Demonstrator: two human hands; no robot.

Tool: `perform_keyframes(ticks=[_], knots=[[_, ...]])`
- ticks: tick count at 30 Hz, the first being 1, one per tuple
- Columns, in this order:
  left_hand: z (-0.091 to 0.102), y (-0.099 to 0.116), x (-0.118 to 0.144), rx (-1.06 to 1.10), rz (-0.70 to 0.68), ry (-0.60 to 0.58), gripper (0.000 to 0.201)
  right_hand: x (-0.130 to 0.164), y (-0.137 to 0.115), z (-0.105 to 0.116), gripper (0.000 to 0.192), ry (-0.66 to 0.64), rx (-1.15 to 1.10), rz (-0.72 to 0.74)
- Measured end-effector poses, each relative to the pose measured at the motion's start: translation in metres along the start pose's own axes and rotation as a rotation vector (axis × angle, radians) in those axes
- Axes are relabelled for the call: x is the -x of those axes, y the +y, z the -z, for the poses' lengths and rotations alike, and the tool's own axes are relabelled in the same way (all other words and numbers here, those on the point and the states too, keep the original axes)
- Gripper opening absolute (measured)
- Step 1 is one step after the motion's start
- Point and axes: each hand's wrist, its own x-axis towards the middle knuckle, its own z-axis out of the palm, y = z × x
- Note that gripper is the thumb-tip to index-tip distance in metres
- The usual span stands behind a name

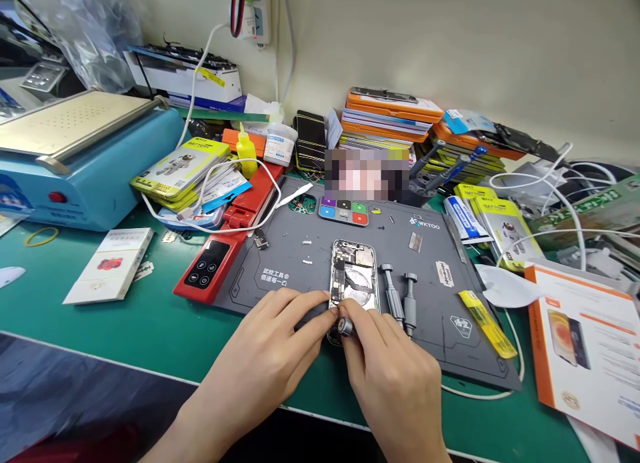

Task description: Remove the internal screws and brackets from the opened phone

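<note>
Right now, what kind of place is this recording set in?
Most likely a phone repair bench: an opened phone lies on a grey work mat, two screwdrivers rest beside it, and stacked parts boxes line the wall.

Green bench (150,329) — grey mat (300,263), white box (110,263).

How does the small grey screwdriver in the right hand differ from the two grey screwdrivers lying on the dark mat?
The grey metal screwdriver in the right hand is held nearly upright over the opened phone, only its round cap showing; the two grey screwdrivers lie flat on the dark grey mat, full length visible. The first is gripped by fingers; the pair lies untouched beside the phone. All are grey metal.
</note>
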Motion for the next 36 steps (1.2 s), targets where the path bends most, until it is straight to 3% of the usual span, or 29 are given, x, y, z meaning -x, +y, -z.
perform_keyframes(ticks=[36], knots=[[0.0012,-0.0009,-0.0018,0.033,0.015,-0.006,0.030,-0.0001,-0.0004,0.0003,0.019,-0.009,-0.028,-0.039]])
